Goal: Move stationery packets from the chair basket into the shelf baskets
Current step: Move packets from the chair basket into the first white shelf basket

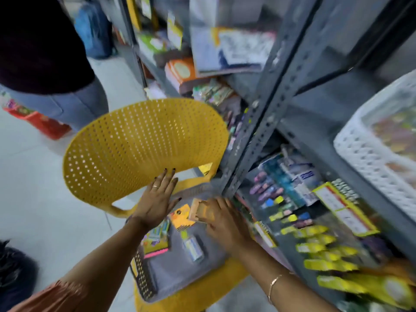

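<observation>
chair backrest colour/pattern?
Yellow chair backrest, perforated with rows of small holes; head view, the only one.

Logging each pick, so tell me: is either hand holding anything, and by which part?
The right hand grips a tan cardboard packet by its right end. The left hand is open, holding nothing.

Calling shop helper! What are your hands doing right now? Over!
Left hand open, flat above the basket. Right hand gripping a tan packet. More packets left in basket. Shelf post close by right hand.
</observation>
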